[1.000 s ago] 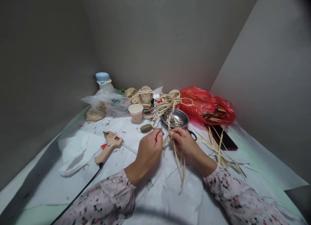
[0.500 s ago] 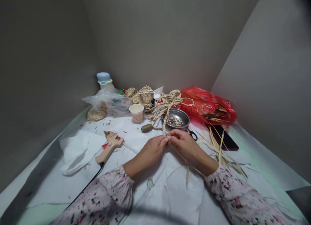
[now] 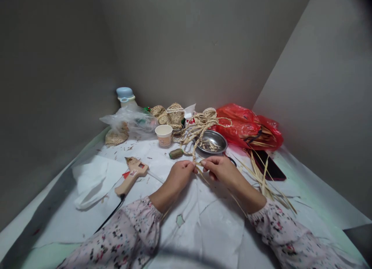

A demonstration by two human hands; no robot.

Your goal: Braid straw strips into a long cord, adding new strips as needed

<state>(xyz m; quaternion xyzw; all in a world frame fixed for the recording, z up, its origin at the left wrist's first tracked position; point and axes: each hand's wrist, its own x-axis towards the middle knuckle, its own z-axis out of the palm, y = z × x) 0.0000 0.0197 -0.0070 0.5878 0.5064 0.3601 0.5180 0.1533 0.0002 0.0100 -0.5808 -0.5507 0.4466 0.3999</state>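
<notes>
My left hand (image 3: 182, 174) pinches the near end of a braided straw cord (image 3: 194, 152), which trails back over a steel bowl (image 3: 223, 144) into a loose heap. Loose straw strands (image 3: 202, 176) hang out from that end toward me. With closed fingertips, my right hand (image 3: 220, 169) grips one of these strands a short way to the right of my left hand. An olive thread spool (image 3: 176, 154) lies just beyond my left hand. Scissors (image 3: 232, 161) are partly hidden behind my right hand.
To the left lie a glue gun (image 3: 132, 178), crumpled white paper (image 3: 90, 180) and a clear plastic bag (image 3: 130, 119). A paper cup (image 3: 164, 136) stands behind the spool. On the right are flat straw strips (image 3: 257, 172), a phone (image 3: 271, 168) and a red bag (image 3: 241, 123).
My hands, touching before, have drawn apart slightly, and a strand now stretches between them. The cord's near end has shifted a little left.
</notes>
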